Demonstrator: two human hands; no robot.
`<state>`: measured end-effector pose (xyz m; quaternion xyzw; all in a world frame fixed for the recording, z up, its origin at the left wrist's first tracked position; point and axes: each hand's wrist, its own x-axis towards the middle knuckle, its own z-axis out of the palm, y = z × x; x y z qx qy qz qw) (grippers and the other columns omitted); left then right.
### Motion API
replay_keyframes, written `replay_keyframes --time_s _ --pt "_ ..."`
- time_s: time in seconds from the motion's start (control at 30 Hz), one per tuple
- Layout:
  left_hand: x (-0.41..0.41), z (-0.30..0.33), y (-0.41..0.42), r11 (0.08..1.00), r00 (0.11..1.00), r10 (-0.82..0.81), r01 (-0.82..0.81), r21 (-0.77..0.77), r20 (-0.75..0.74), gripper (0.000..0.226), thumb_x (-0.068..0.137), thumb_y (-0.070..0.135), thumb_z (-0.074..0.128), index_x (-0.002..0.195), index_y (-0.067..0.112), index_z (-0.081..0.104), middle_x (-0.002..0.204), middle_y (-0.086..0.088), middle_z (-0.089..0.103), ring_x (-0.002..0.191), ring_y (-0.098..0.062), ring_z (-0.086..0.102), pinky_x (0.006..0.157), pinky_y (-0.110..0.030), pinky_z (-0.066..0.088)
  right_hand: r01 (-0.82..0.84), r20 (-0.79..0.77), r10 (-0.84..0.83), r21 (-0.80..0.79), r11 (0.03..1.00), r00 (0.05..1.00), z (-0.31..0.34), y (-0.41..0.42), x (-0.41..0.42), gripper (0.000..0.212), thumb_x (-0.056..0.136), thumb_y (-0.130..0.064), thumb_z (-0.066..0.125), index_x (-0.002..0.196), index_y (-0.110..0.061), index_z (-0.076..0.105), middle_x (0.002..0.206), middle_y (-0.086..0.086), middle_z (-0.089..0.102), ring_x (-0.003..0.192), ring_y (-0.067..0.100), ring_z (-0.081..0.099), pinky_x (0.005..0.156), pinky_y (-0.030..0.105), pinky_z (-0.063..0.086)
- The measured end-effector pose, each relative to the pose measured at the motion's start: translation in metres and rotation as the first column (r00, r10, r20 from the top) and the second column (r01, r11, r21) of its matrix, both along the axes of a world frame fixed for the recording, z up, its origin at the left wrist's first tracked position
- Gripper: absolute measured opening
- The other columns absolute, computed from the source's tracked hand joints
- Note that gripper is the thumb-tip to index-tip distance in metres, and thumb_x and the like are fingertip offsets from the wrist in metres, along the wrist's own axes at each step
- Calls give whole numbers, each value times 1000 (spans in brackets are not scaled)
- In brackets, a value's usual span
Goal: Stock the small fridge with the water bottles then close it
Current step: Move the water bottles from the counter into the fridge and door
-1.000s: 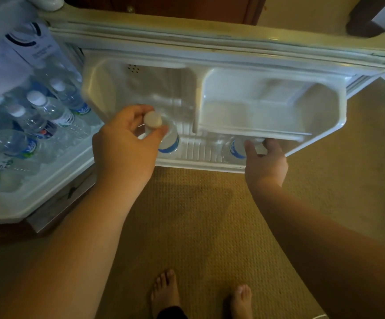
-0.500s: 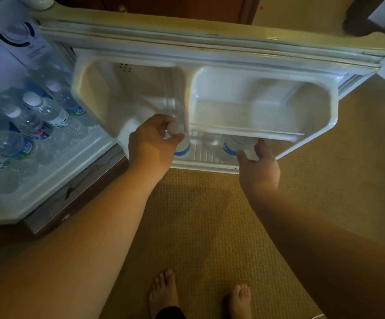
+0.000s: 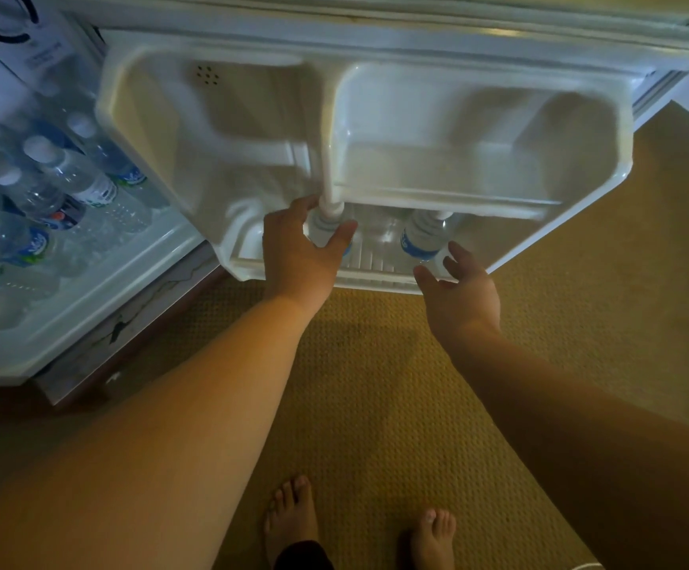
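The small white fridge's door (image 3: 252, 129) stands open in front of me, its inner shelves facing me. My left hand (image 3: 299, 250) is wrapped around a clear water bottle (image 3: 325, 228) with a blue label, upright in the door's bottom shelf (image 3: 371, 277). A second bottle (image 3: 423, 236) stands in the same shelf to the right. Just in front of that one, my right hand (image 3: 458, 290) hovers with fingers spread, holding nothing. At the left, the fridge's inside (image 3: 87, 290) holds several bottles (image 3: 79, 178) lying on their sides.
The door's upper right compartment (image 3: 478, 158) has nothing in it. A tan carpet (image 3: 396, 384) covers the floor, and my bare feet (image 3: 293, 516) show at the bottom. A dark wooden cabinet base (image 3: 129, 322) sits under the fridge.
My left hand has carried its bottle rightward and down into the door's bottom shelf. My right hand has let go of the second bottle and pulled back, fingers apart.
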<state>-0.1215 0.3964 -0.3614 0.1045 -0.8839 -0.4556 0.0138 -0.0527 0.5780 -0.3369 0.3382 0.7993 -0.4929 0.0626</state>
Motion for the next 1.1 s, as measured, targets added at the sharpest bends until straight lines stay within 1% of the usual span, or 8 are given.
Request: replay_keyframes --time_s 0.1,0.23,0.4,0.5,0.63,0.77,0.97,1.1 --pt "7 -4 1 992 991 -51 36 124 120 75 73 55 84 136 36 48 124 10 62 109 -11 61 88 -29 54 -2 -5 2 -14 1000 1000 -5 2 -2 69 94 -41 69 155 -35 35 150 -6 51 129 17 55 92 36 51" --pt "0 -9 4 996 989 -46 35 80 139 73 77 47 84 139 26 52 121 8 68 105 -13 65 85 -27 54 -26 -6 26 -23 999 1000 -12 3 -13 75 93 -44 69 156 -32 30 152 1 49 129 20 53 79 29 47" --pt "-9 -12 25 991 988 -64 46 124 143 62 76 43 86 129 27 59 115 10 70 101 -11 68 83 -21 53 -21 1 21 -4 1000 1000 -19 4 -27 81 94 -44 68 159 -35 20 151 3 49 93 11 59 53 16 37" --pt "-7 -13 39 985 987 -88 66 161 135 62 75 38 88 128 26 58 115 10 69 101 -10 66 78 -15 50 -1 -21 0 -21 1000 1000 -22 4 -33 84 92 -45 70 158 -38 20 147 1 53 109 19 59 55 16 37" --pt "-3 -14 53 981 990 -68 45 188 123 58 74 38 89 123 26 60 112 10 70 99 -11 68 82 -26 56 2 -27 -3 -40 999 1000 -23 3 -42 80 91 -46 71 155 -42 24 123 -7 63 95 15 58 66 24 42" --pt "-2 -13 57 984 992 -50 29 177 114 59 73 38 89 122 25 61 112 8 71 101 -13 68 87 -34 58 28 -21 -28 -7 1000 999 -23 4 -46 71 92 -42 71 151 -38 31 91 -18 58 72 0 52 54 18 37" --pt "6 -7 43 987 972 -77 43 156 222 90 73 38 90 148 20 45 141 -2 59 128 -21 56 95 -27 47 68 -20 -68 -2 998 998 -22 4 -40 68 90 -44 73 148 -38 38 116 -4 67 88 16 60 58 21 42" --pt "30 1 29 992 949 -88 56 111 302 98 75 48 86 154 19 36 151 -3 50 137 -22 50 111 -41 45 -14 8 14 2 1000 1000 -7 3 -36 73 90 -36 74 151 -35 34 111 -7 61 87 17 59 59 23 42"
